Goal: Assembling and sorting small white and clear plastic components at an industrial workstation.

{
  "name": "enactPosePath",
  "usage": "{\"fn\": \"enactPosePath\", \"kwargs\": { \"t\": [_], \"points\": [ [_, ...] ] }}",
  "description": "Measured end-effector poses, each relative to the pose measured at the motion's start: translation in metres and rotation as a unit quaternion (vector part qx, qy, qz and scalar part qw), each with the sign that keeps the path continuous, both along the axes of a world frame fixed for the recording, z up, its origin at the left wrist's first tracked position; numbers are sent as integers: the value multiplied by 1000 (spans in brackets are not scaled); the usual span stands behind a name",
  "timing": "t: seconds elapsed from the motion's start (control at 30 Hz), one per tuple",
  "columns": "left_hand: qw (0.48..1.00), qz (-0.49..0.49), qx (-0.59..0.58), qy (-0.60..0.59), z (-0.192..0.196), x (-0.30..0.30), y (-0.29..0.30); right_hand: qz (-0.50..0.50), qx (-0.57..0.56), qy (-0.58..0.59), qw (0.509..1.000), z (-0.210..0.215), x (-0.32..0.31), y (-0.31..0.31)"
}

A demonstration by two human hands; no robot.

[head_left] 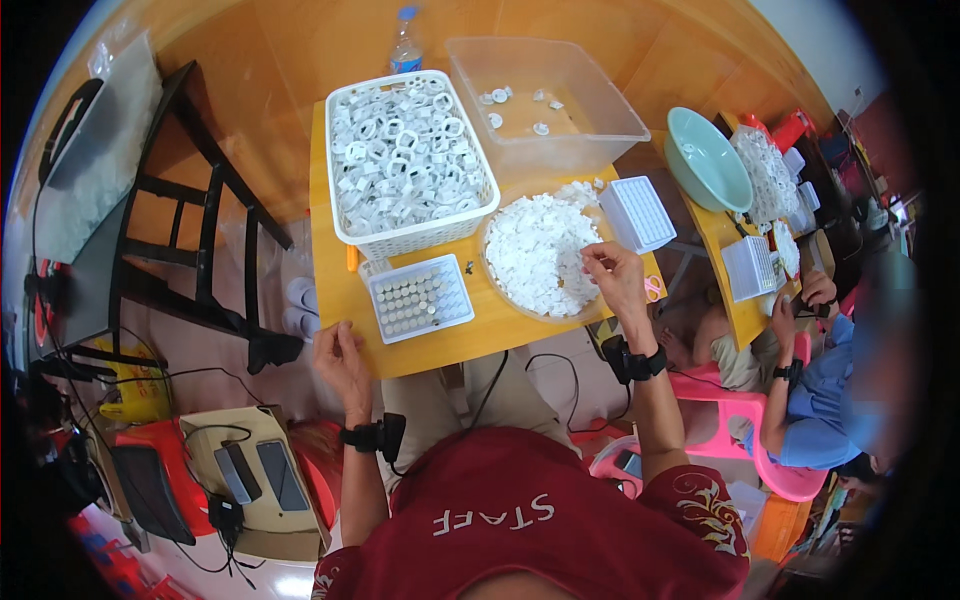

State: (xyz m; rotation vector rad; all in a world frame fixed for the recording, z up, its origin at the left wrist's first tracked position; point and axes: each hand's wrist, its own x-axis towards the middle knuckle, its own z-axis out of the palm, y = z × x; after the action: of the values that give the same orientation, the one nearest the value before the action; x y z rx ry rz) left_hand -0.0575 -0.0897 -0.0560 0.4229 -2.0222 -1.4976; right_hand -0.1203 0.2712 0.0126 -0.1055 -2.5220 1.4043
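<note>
My right hand is over the right side of a round tub heaped with small white plastic pieces. Its thumb and fingertips come together in a pinch, and whatever is between them is too small to make out. My left hand is at the table's left front edge, its fingers curled in; I cannot see what, if anything, they hold. Just right of it sits a white tray with rows of round greyish pieces, its right part less filled. Behind the tray stands a white basket full of white ring-shaped parts.
A clear bin with a few white parts stands at the back, near a water bottle. A white slotted tray lies right of the tub. A black chair is at the left; a co-worker sits at the right.
</note>
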Motion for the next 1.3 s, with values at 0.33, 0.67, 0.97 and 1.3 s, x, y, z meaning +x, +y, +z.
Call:
{"fn": "enactPosePath", "kwargs": {
  "t": [0.33, 0.67, 0.97, 1.3],
  "points": [
    [999, 7, -39, -16, -7, 3, -9, -35, -273, -219, 936, 69, -124, 51],
    [999, 6, -35, -4, -5, 4, -3, 84, -486, -142, 858, 22, -186, 47],
    [1000, -8, -15, 2, -1, 7, -4, 48, -520, -81, 849, 90, -193, 43],
    [977, -70, 198, 49, 39, 3, -3, 18, -475, 16, 880, 125, -82, 53]
  ]
}}
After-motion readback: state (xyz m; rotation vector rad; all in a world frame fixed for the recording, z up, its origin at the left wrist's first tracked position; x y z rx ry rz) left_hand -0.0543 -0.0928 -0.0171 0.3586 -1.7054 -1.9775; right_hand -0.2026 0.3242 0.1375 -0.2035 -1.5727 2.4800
